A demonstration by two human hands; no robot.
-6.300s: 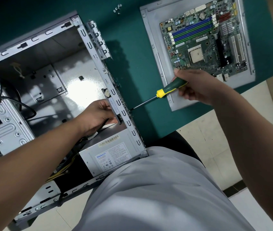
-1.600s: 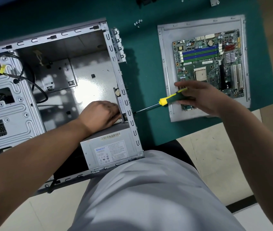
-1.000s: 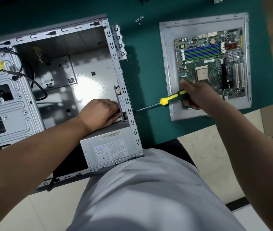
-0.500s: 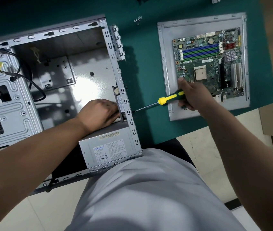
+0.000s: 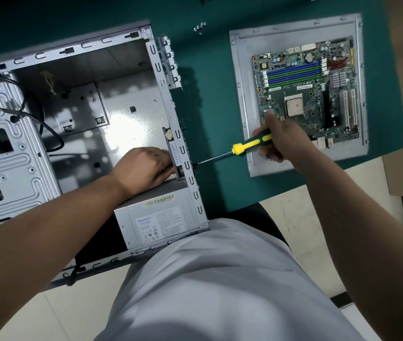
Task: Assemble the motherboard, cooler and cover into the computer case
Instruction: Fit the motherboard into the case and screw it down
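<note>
Open computer case [image 5: 77, 77] lies on its side at left of frame on the green table [image 5: 210, 114]. Right hand [image 5: 282, 141] grips the green-and-yellow screwdriver [image 5: 244, 146], fingers wrapped round the handle, thumb extended up along it; the shaft runs down-left and its tip meets the case's rear wall just outside, near frame centre. Left hand [image 5: 146, 166] reaches inside the case, fingers curled against a small part on the inner face of that same wall, directly opposite the tip; what exactly it holds is hidden. Judged step: driving a screw through the rear wall while the part is steadied from within. To do it well, the shaft should stay in line with the screw, with inward pressure matched by the left hand, so the tip does not slip out. Power supply [image 5: 156, 220] sits in the case corner just below the left hand and crowds the wrist. Motherboard [image 5: 306, 94] is not yet installed; it rests at upper right on the grey cover panel [image 5: 242, 70], right under the right forearm's swing. Loose screws [image 5: 200, 27] lie at top centre; black cables [image 5: 48, 129] trail at the drive cage, clear of the work.
</note>
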